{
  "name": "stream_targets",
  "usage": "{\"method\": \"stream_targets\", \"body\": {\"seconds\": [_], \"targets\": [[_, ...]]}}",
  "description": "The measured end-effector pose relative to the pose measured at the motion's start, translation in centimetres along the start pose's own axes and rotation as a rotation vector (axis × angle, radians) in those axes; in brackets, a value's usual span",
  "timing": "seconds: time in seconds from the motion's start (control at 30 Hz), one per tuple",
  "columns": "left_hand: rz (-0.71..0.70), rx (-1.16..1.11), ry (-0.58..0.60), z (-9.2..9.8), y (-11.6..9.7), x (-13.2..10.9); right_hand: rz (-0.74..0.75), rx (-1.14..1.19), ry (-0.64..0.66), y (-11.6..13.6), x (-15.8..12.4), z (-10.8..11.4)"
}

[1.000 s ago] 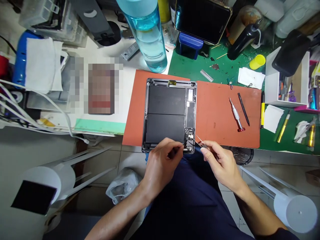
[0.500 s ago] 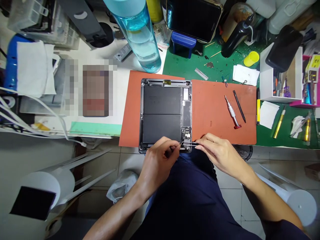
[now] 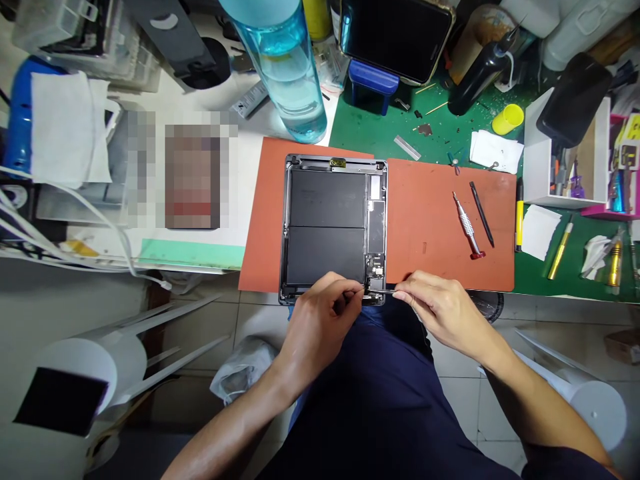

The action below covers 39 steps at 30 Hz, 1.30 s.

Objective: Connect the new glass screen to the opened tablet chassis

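An opened tablet (image 3: 327, 200), its black battery cells and circuit parts bare, lies at the front edge of an orange mat (image 3: 450, 220). My left hand (image 3: 325, 320) rests over its lower edge, thumb and forefinger pinched together on something too small to make out. From the right, my right hand (image 3: 440, 307) grips a pair of tweezers (image 3: 383, 291). Their tips reach the tablet's lower right corner, close beside my left fingertips. What lies between the tips is too small to tell.
Right of the tablet lie a screwdriver (image 3: 466, 225) and a black pen-like tool (image 3: 481, 213). A blue water bottle (image 3: 295, 87) stands behind it, near a phone (image 3: 397, 37) on a blue stand (image 3: 373, 81). White cables (image 3: 100, 217) hang over the left edge.
The tweezers' arms, apart earlier, now look pressed together. Both hands stay almost in place at the tablet's lower right corner. The whole view has shifted slightly.
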<state>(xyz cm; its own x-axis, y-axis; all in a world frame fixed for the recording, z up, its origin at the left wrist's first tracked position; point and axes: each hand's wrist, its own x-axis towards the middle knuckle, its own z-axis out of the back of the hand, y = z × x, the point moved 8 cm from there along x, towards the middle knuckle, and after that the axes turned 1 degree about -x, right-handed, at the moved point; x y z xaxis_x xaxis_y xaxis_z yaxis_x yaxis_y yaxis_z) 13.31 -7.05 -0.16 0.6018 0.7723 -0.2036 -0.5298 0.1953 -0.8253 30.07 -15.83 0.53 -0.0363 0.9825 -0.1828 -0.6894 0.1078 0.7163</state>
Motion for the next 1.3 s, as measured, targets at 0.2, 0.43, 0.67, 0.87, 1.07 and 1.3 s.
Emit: {"method": "stream_targets", "body": {"seconds": [0.2, 0.43, 0.67, 0.87, 1.07, 1.3], "targets": [[-0.049, 0.037, -0.010, 0.0, -0.3, 0.0, -0.078, -0.059, 0.002, -0.3, -0.3, -0.3], [-0.431, 0.255, -0.154, 0.5, -1.7, -2.1, -0.128, -0.107, 0.025, -0.2, -0.5, -0.4], [-0.724, 0.477, -0.108, -0.3, -1.6, -3.6, -0.131, -0.152, 0.035, 0.3, -0.6, -0.4], [-0.734, 0.535, -0.104, -0.7, -1.6, -3.6, -0.151, -0.149, 0.032, 0.4, -0.8, -0.5], [-0.784, 0.522, -0.092, -0.7, -2.2, -3.6, -0.186, -0.142, 0.044, 0.4, -0.7, -0.3], [-0.768, 0.536, -0.066, -0.8, -2.5, -3.1, -0.208, -0.144, 0.049, 0.4, -0.3, -0.3]]}}
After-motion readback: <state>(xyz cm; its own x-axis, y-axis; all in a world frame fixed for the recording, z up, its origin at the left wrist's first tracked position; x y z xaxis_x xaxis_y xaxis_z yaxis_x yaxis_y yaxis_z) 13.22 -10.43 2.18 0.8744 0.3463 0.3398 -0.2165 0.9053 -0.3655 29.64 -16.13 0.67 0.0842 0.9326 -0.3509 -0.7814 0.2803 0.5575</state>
